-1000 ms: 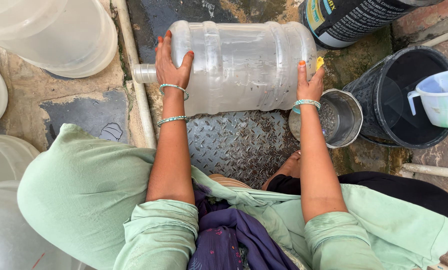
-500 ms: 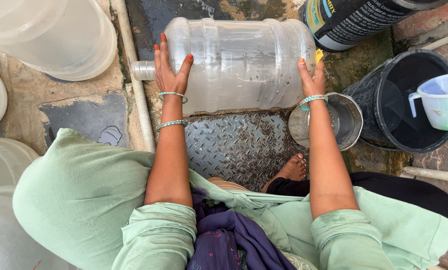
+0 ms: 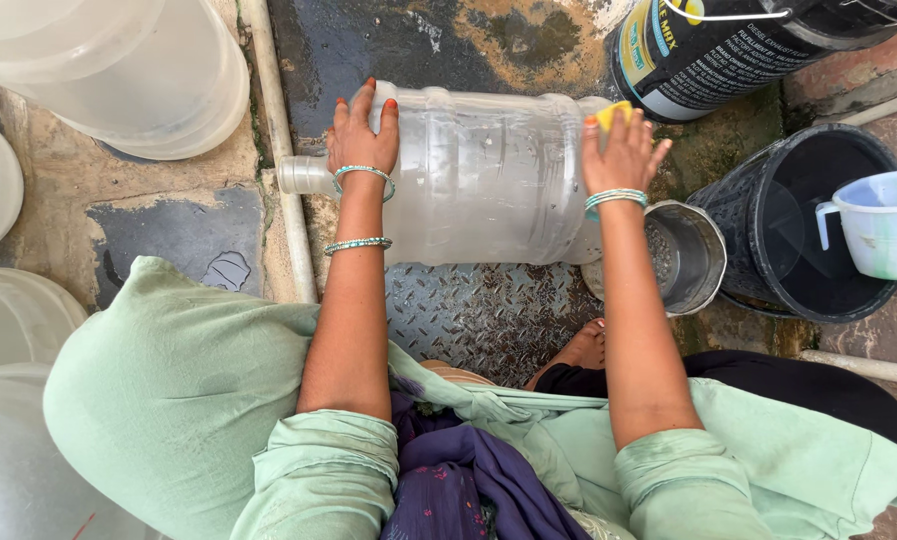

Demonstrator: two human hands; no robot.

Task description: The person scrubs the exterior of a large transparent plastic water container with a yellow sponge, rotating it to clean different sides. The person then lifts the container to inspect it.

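A large clear plastic water jug (image 3: pixel 478 180) lies on its side on a metal tread plate (image 3: pixel 478 310), its neck pointing left. My left hand (image 3: pixel 363 135) rests flat on the jug's shoulder near the neck. My right hand (image 3: pixel 620 150) presses a yellow sponge (image 3: pixel 611 110) against the jug's base end. Both wrists wear teal bangles.
A small steel pot (image 3: pixel 683 255) stands by the jug's base. To the right a black bucket (image 3: pixel 803 235) holds a pale blue mug (image 3: pixel 883 225). A black drum (image 3: pixel 728 50) is behind. More clear jugs (image 3: pixel 118 70) lie at the left. A white pipe (image 3: pixel 278 150) crosses the floor.
Both hands have slid farther up over the jug, and the right hand with the sponge now sits higher on the base end.
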